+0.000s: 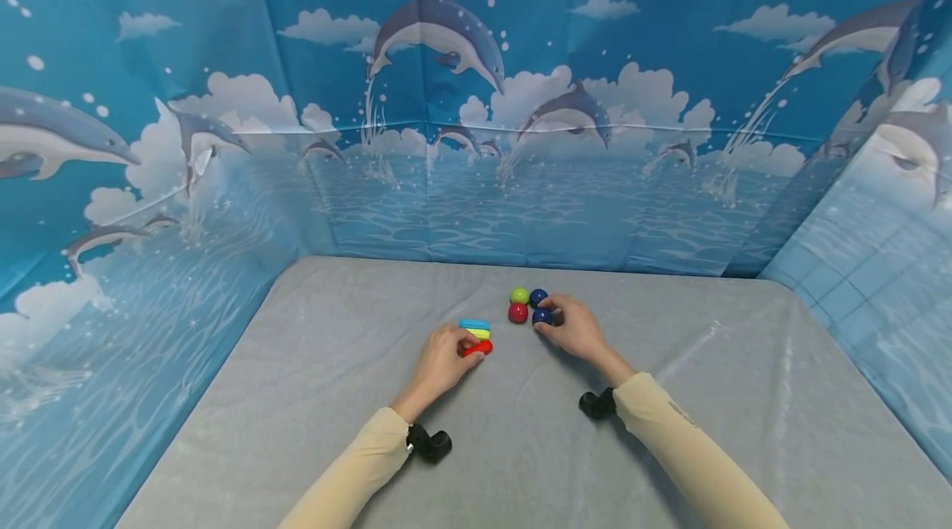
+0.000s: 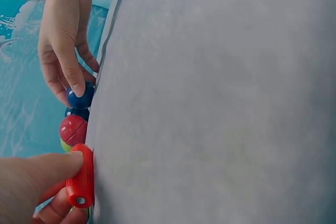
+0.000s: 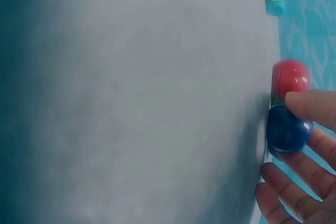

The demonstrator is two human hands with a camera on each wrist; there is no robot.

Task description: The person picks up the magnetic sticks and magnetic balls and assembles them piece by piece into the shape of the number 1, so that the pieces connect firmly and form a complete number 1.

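My left hand (image 1: 442, 359) pinches a red ridged cylinder (image 2: 82, 177) with a hole in its end, between thumb and fingers. Just beyond it a yellow cylinder (image 1: 478, 334) and a light blue cylinder (image 1: 473, 324) lie side by side on the grey cloth. My right hand (image 1: 574, 329) holds the nearer dark blue ball (image 3: 289, 128) between thumb and fingers. That ball sits in a tight cluster with a red ball (image 1: 518, 313), a green ball (image 1: 519, 295) and another dark blue ball (image 1: 538, 297). In the left wrist view the green ball is mostly hidden.
A grey cloth (image 1: 521, 446) covers the table. Behind it and along both sides hangs a blue curtain (image 1: 476, 215) printed with dolphins and clouds. Each wrist bears a black camera mount, the left one (image 1: 430, 444) and the right one (image 1: 597, 405).
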